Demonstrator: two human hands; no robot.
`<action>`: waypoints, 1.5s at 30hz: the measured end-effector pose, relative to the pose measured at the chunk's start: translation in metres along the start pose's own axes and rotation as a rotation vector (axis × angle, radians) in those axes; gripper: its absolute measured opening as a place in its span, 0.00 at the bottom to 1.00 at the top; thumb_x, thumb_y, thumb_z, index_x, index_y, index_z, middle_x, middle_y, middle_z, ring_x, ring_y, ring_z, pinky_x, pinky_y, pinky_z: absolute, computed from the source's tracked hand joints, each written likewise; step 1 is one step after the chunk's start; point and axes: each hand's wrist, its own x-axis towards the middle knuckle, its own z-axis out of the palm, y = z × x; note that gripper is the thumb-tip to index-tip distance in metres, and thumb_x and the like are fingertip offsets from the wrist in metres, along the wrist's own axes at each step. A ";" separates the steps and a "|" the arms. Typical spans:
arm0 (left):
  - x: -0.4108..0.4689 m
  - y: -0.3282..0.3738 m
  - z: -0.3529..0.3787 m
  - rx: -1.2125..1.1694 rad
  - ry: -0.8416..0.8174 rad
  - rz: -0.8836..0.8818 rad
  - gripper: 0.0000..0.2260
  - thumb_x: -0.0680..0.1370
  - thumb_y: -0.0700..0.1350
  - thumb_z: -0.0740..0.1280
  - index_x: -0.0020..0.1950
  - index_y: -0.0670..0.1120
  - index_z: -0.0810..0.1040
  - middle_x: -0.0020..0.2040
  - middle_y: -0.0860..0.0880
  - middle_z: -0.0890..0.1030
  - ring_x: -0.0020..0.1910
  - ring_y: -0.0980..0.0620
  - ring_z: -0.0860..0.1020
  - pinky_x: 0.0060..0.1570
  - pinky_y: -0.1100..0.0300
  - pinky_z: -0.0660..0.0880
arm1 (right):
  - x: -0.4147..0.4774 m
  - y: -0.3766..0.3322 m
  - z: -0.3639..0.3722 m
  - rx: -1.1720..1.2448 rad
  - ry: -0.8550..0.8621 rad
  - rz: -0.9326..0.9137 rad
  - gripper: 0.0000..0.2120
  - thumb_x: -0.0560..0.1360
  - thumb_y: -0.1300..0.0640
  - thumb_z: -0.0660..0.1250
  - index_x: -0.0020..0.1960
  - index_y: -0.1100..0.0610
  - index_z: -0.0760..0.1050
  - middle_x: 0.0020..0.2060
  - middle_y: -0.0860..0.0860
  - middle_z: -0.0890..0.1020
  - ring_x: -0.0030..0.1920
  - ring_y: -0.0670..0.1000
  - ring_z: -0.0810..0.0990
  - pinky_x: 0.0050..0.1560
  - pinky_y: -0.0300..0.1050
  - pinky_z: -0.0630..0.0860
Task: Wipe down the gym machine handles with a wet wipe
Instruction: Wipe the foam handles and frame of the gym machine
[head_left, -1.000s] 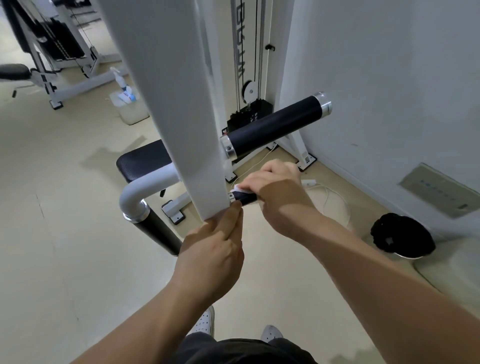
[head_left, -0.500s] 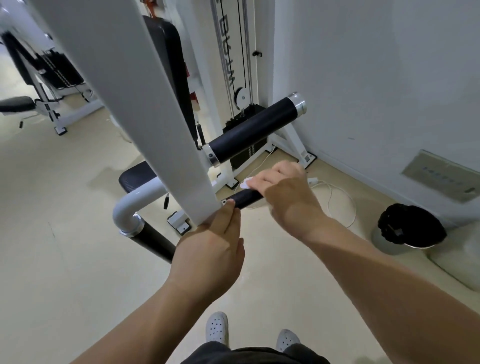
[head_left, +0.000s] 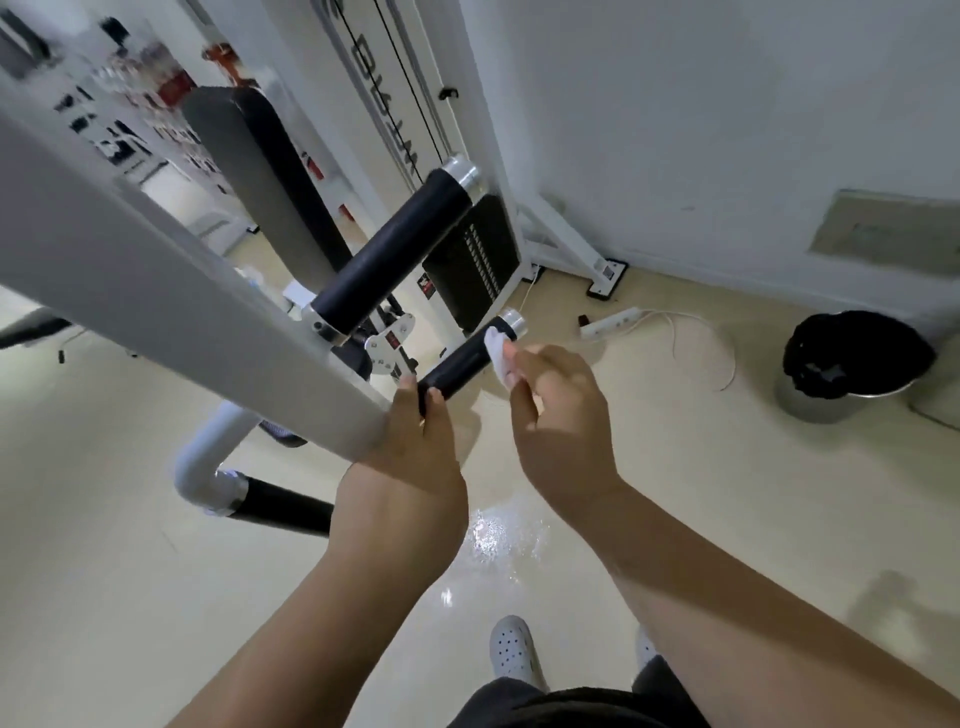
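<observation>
Fingertips (head_left: 511, 364) of the right hand (head_left: 558, 415) pinch a small white wet wipe (head_left: 496, 356), crumpled and soft, against the outer part of a short black handle (head_left: 465, 361), just inside its shiny metal end cap (head_left: 514, 322). The wipe sits at the hand's 11 o'clock, touching the grip's matte, rubbery cylinder. At the handle's inner end, toward 7 o'clock, the left hand (head_left: 410, 457) closes its thumb and fingers around the end of the white painted arm (head_left: 156, 296), thumb tip touching the black grip.

A longer black handle (head_left: 395, 249) with the same chrome cap runs parallel at 11 o'clock of the short one. A third black grip (head_left: 283, 506) juts from a rounded white tube elbow (head_left: 205, 462) at 8 o'clock. Behind, toward 12 o'clock, stand a black weight stack (head_left: 475, 265) and a grey-black back pad (head_left: 260, 171).

The floor (head_left: 130, 571) is smooth, pale cream, glossy, with a bright glare patch between the forearms. A white wall (head_left: 701, 104) closes the room at 1 o'clock. A white power strip (head_left: 610, 323) with a thin cord lies at 2 o'clock, and a round metal bin (head_left: 852, 364) lined in black stands at 3 o'clock. White perforated clogs (head_left: 514, 649) show at 6 o'clock.
</observation>
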 end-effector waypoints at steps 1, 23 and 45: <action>0.001 0.001 -0.002 0.062 -0.024 -0.006 0.28 0.78 0.44 0.63 0.77 0.42 0.60 0.75 0.41 0.64 0.65 0.39 0.75 0.58 0.48 0.75 | -0.001 -0.003 0.005 0.042 -0.012 0.026 0.14 0.82 0.63 0.63 0.65 0.57 0.79 0.51 0.51 0.77 0.50 0.38 0.72 0.53 0.21 0.64; 0.016 -0.022 -0.025 0.156 -0.180 0.223 0.25 0.79 0.44 0.58 0.77 0.47 0.62 0.74 0.48 0.63 0.46 0.54 0.73 0.44 0.65 0.64 | -0.033 -0.024 0.096 0.481 0.314 0.247 0.09 0.81 0.64 0.65 0.47 0.52 0.78 0.46 0.42 0.75 0.49 0.36 0.76 0.50 0.26 0.69; 0.003 -0.013 -0.026 0.085 -0.166 0.226 0.28 0.78 0.43 0.60 0.79 0.47 0.59 0.74 0.48 0.61 0.55 0.50 0.76 0.46 0.64 0.65 | -0.001 -0.015 0.055 0.668 0.402 0.421 0.05 0.78 0.59 0.70 0.47 0.50 0.79 0.41 0.42 0.81 0.42 0.41 0.80 0.46 0.41 0.79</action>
